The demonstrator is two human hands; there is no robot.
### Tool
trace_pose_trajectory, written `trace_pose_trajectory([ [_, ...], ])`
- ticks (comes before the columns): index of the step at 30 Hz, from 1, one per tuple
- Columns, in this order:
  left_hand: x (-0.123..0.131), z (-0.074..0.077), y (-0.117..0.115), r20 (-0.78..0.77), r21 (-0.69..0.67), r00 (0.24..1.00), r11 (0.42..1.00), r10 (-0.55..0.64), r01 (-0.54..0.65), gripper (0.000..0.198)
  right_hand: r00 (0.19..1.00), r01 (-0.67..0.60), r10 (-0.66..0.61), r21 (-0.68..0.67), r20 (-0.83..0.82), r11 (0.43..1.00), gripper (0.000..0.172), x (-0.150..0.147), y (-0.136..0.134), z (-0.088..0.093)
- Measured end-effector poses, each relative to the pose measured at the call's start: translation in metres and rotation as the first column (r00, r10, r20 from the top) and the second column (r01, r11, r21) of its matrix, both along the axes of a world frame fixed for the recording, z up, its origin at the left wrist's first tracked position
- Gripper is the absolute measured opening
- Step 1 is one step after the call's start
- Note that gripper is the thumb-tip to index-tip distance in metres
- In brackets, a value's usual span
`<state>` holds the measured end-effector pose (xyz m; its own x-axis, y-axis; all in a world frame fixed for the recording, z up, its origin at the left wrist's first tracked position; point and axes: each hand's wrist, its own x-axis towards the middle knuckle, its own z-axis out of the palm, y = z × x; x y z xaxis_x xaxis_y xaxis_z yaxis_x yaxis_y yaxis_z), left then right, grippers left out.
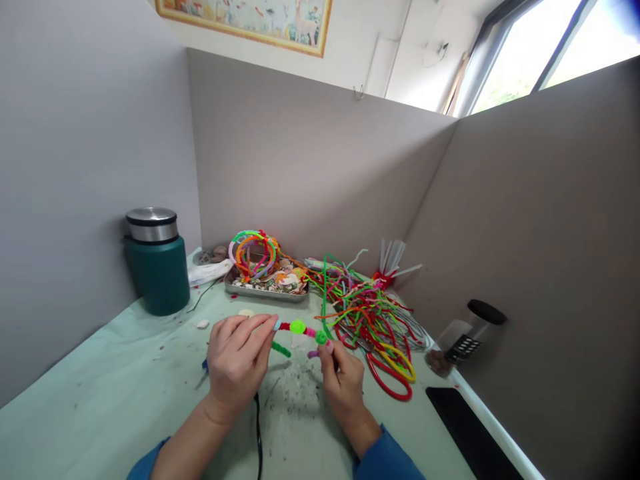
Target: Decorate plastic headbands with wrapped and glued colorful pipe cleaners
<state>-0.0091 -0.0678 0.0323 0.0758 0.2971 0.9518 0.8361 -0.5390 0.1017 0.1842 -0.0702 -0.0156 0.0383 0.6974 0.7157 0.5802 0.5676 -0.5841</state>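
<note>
Between my two hands stretches a colourful pipe cleaner strip [298,327], with red, lime green, pink and dark green parts in a row. My left hand [237,360] pinches its left end, where a pale blue bit shows at the fingertips. At the other end, my right hand [343,379] grips it beside the dark green knot. A green pipe cleaner end [281,349] sticks out by my left fingers, and a purple end [313,354] by my right. The fingers partly hide how these ends join the strip.
A metal tray [267,293] bears several pipe cleaner rings [254,255] and small cutouts. Right of it lie a heap of pipe cleaners [360,300] and red-and-yellow-handled scissors [393,373]. A green flask [157,273], a clear jar [463,337], a black flat object [473,430] and a cable [259,433] surround my hands.
</note>
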Motion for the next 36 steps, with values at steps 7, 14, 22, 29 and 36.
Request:
trace_pose_trajectory([
  [7, 0.001, 0.002, 0.000, -0.070, -0.026, 0.995, 0.997, -0.074, 0.072, 0.036, 1.000, 0.023, -0.022, -0.053, 0.021, 0.998, 0.030, -0.001, -0.002, 0.004],
  [14, 0.002, 0.003, 0.000, -0.093, -0.023, 0.990, 0.994, -0.106, 0.104, 0.031, 1.000, 0.012, -0.011, -0.062, 0.022, 0.998, 0.031, -0.002, -0.003, 0.006],
  [22, 0.003, 0.005, -0.001, -0.179, -0.001, 0.982, 0.998, -0.067, 0.068, 0.039, 0.998, -0.009, 0.013, -0.067, 0.063, 0.998, 0.028, -0.002, -0.002, 0.003],
  [29, 0.002, 0.004, -0.001, -0.178, -0.021, 0.981, 0.997, -0.083, 0.080, 0.036, 0.995, -0.021, 0.027, -0.070, 0.092, 0.997, 0.028, -0.003, -0.005, 0.004],
  [36, 0.005, 0.003, 0.006, 0.173, -0.220, 0.984, 0.973, -0.032, 0.070, 0.041, 0.949, -0.041, -0.051, -0.281, -0.311, 0.959, 0.035, -0.001, 0.008, -0.004],
])
